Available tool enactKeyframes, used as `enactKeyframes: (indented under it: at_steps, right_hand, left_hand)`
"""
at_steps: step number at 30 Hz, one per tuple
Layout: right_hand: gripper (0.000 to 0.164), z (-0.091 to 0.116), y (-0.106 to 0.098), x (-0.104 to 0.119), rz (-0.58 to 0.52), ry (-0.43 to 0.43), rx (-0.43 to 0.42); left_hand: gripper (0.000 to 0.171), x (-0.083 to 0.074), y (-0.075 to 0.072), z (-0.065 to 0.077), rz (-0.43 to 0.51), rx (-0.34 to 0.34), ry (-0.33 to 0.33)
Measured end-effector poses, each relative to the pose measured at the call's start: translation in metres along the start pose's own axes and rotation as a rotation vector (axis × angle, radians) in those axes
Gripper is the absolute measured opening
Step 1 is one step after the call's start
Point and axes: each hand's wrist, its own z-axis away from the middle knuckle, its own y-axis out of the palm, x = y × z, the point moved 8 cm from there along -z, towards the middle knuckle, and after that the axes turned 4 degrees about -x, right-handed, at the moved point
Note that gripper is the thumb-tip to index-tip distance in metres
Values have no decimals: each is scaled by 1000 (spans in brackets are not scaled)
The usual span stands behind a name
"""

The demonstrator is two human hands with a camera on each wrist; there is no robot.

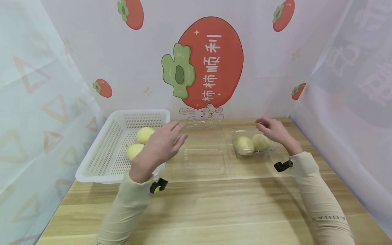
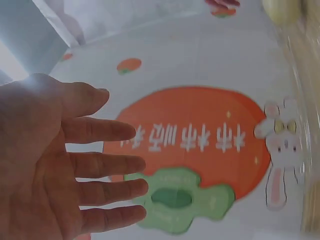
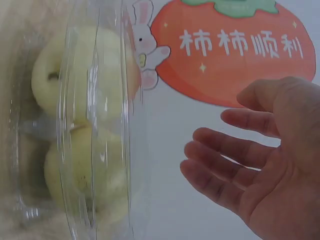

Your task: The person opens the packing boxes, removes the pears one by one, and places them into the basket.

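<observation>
The step in hand looks to be the packing of fruit into clear boxes, at a point where neither hand has hold of anything. The left hand (image 1: 165, 139) is well open, its fingers nearly straight and spread in the left wrist view, and it hangs over the near right part of the basket (image 1: 116, 178). The right hand (image 1: 274, 129) is loosely open, fingers lightly bent and holding nothing; the right wrist view shows it apart from the filled box (image 1: 272, 146), near that box's right end.

The next move, as I judge it, calls for the left hand to curl round a fruit in the basket and take it to the open box (image 1: 204, 149), which lies spread on the surface (image 1: 208, 204) between the basket and the filled box.

Counted, there are four yellow fruits in sight: two in the basket, one farther back (image 1: 145, 134) and one nearer (image 1: 134, 150) (the left arm may hide more), and two side by side in the filled box, one on the left (image 1: 244, 146) and one on the right (image 1: 260, 142). There are two clear boxes and one white basket.
</observation>
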Motion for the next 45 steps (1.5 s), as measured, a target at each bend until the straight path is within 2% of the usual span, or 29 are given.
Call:
enactKeyframes:
  at_steps: [7, 14, 20, 26, 32, 38, 45]
  right_hand:
    - [37, 0, -12, -30, -1, 63, -98]
    - [41, 6, -20, -51, -18, 129, -142]
    - [43, 15, -19, -72, -34, 190, -144]
    - [45, 18, -8, -90, -54, 211, -106]
    - [47, 20, -2, -103, -127, 250, -82]
    - [52, 22, 8, -110, -253, 296, -10]
    - [50, 23, 17, -118, -334, 318, 20]
  left_hand:
    - [45, -50, 19, -31, -9, 54, 67]
    - [42, -88, 50, -55, 16, 148, 125]
    - [43, -119, 78, -72, 29, 229, 147]
    - [42, -146, 104, -89, 38, 253, 165]
    - [37, -165, 132, -109, 25, 267, 163]
    - [23, -172, 159, -124, -47, 278, 151]
    - [33, -172, 197, -130, -94, 348, 41]
